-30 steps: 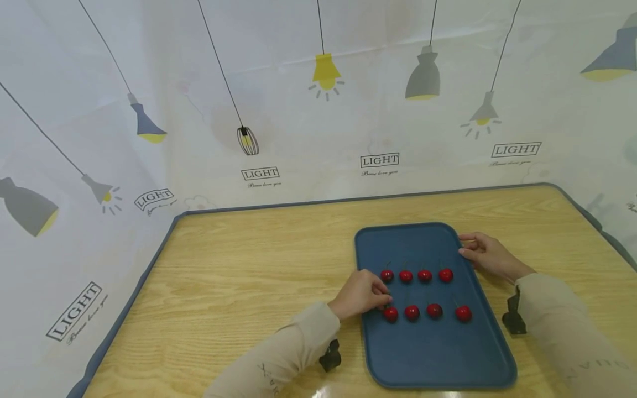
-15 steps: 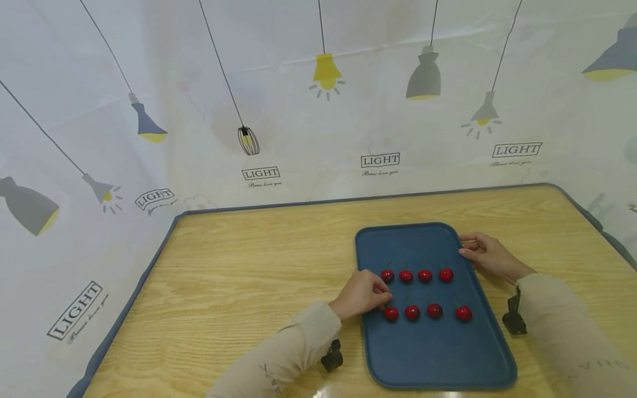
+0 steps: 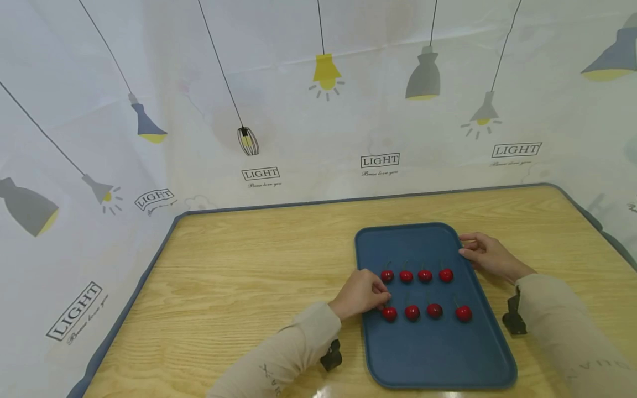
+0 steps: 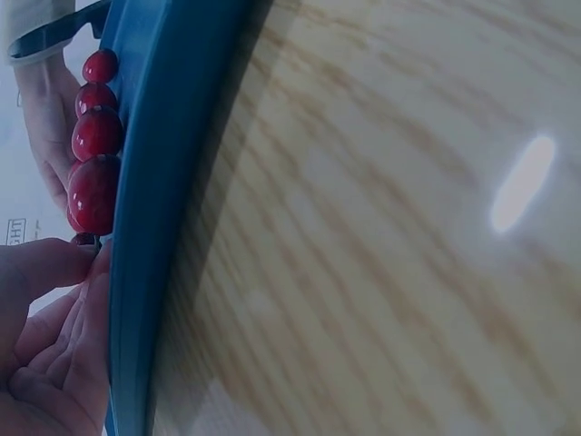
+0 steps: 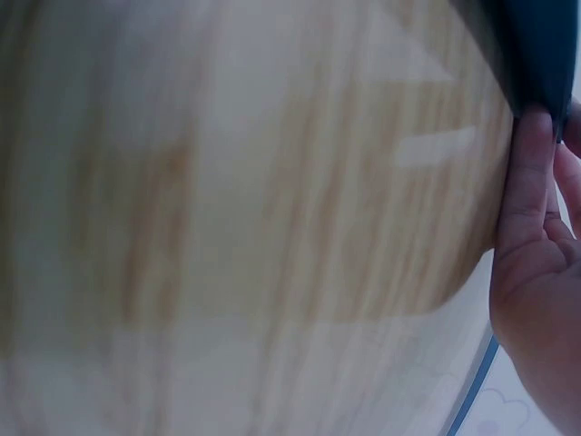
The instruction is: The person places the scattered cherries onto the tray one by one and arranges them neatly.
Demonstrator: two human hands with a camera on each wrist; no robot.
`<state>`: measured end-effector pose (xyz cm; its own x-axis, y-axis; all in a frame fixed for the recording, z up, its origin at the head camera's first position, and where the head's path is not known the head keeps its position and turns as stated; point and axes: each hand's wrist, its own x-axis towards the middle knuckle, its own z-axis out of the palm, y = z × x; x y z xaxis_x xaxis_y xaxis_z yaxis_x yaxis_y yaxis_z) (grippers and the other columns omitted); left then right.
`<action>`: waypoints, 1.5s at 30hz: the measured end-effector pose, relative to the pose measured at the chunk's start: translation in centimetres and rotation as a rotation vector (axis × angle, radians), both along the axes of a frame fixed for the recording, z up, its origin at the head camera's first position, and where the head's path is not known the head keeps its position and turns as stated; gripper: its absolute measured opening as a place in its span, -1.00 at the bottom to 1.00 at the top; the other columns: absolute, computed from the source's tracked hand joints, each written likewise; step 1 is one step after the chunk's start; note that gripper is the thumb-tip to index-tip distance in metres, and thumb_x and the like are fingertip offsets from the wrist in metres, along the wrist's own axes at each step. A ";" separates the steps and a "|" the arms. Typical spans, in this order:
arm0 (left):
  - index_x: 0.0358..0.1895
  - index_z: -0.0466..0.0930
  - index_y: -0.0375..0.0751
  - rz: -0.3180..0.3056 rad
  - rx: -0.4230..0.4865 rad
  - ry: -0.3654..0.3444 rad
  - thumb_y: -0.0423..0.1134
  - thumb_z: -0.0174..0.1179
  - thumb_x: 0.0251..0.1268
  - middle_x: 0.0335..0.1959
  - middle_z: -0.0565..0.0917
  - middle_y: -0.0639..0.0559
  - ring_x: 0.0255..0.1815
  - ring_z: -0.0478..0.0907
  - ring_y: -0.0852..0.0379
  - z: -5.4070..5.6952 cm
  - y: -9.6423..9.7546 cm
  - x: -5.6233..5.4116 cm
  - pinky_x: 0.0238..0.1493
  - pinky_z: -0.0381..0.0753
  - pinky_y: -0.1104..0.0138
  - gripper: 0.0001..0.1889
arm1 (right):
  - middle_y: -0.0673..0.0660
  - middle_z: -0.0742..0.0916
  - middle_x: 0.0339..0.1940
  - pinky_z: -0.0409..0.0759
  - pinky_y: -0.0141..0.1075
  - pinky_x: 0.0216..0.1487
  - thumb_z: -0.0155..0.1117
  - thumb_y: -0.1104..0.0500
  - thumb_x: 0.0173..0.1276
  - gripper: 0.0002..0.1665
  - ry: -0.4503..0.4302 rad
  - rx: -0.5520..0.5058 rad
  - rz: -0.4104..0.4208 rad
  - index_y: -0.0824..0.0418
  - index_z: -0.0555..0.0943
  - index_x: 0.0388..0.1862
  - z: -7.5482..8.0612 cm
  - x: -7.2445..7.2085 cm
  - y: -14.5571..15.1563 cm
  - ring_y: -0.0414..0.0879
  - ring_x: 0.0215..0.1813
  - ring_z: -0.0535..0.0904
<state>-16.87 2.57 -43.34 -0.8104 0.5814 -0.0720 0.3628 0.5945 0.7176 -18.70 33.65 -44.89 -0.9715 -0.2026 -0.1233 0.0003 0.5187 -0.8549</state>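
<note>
In the head view, red cherries (image 3: 424, 275) lie in two rows on a blue tray (image 3: 438, 359), stems pointing away from me. My left hand (image 3: 362, 294) reaches over the tray's left rim. Its thumb and fingertips pinch the stem of the leftmost cherry (image 3: 390, 314) in the nearer row; the left wrist view shows this cherry (image 4: 93, 194) just beyond the fingertips. At the tray's far right side, my right hand (image 3: 490, 255) holds the rim. In the right wrist view, the right hand's fingers (image 5: 531, 177) touch the tray edge (image 5: 536, 54), with the thumb partly cut off.
The tray lies on a wood-grain table (image 3: 259, 265), right of its middle. A pale wall covering (image 3: 298, 121) printed with lamps rises behind the table and at both sides. Dark trim (image 3: 273, 206) runs along the table's back edge.
The leftmost cherry in the nearer row has shifted very slightly left, together with my left fingertips. My right hand and the tray have stayed in place.
</note>
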 end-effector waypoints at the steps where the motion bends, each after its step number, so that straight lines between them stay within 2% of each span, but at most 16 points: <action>1: -0.48 0.68 -0.30 0.000 -0.002 0.001 -0.34 0.22 0.07 -0.71 0.59 0.12 -0.72 0.45 0.41 0.0 0.0 0.0 -0.65 0.41 0.56 -0.90 | 0.44 0.47 -0.05 0.54 -0.27 -0.24 -0.02 0.12 0.37 -0.37 0.000 0.002 -0.001 0.53 0.11 0.23 0.0 0.0 0.0 0.03 -0.12 0.51; 17: -0.46 0.68 -0.30 -0.030 -0.005 0.014 -0.33 0.24 0.06 -0.71 0.59 0.12 -0.72 0.44 0.43 0.0 -0.1 0.0 -0.66 0.41 0.56 -0.90 | 0.44 0.47 -0.05 0.54 -0.28 -0.25 -0.01 0.13 0.37 -0.37 -0.004 0.006 -0.007 0.53 0.11 0.23 0.0 0.0 -0.1 -0.07 -0.17 0.52; 38: -0.45 0.68 -0.31 -0.042 -0.013 0.016 -0.32 0.22 0.09 -0.69 0.60 0.11 -0.70 0.45 0.43 0.3 -0.5 0.1 -0.63 0.42 0.57 -0.89 | 0.46 0.46 -0.03 0.54 -0.27 -0.24 -0.02 0.13 0.37 -0.37 0.008 0.015 -0.001 0.53 0.11 0.23 -0.1 -0.1 -0.1 0.08 -0.10 0.50; 45: -0.42 0.67 -0.31 -0.022 0.026 -0.020 -0.33 0.19 0.11 -0.63 0.62 0.09 -0.68 0.50 0.39 0.4 -1.1 0.0 -0.60 0.44 0.55 -0.89 | 0.45 0.46 -0.03 0.54 -0.26 -0.24 -0.03 0.11 0.38 -0.36 0.007 0.021 -0.007 0.52 0.11 0.24 -0.3 -0.3 -0.1 0.08 -0.10 0.49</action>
